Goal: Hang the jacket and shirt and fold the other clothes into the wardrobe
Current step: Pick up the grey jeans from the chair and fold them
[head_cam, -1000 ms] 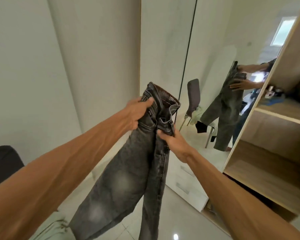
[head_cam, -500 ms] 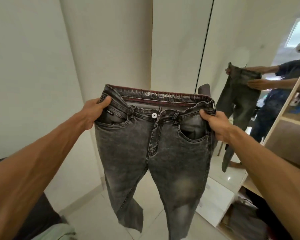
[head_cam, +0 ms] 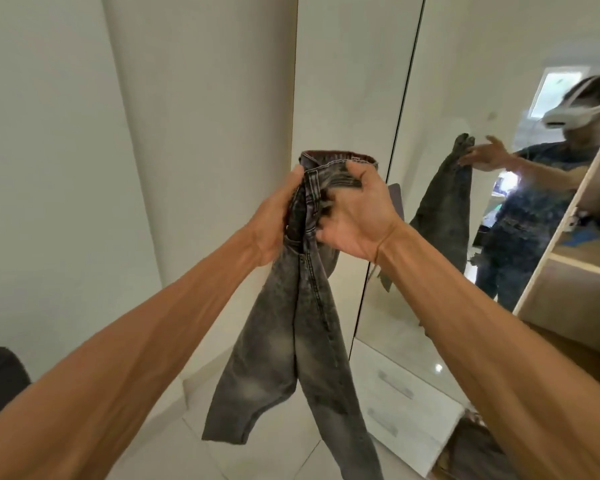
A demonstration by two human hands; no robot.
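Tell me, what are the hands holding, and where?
Grey jeans, by the waistband. The left hand grips it; the right hand is at the same spot, its grip too blurred to tell.

Grey jeans (head_cam: 302, 323) are hanging folded lengthwise, legs dangling over the tiled floor (head_cam: 274, 462). Left hand (head_cam: 278, 220) is gripping the bunched waistband (head_cam: 336, 157); right hand (head_cam: 357, 216) is curling its fingers against it just beside, too blurry to tell if it's actually gripping. Mirror door (head_cam: 465, 64) on the right is reflecting the person and jeans, next to open wooden wardrobe shelves (head_cam: 582, 268).
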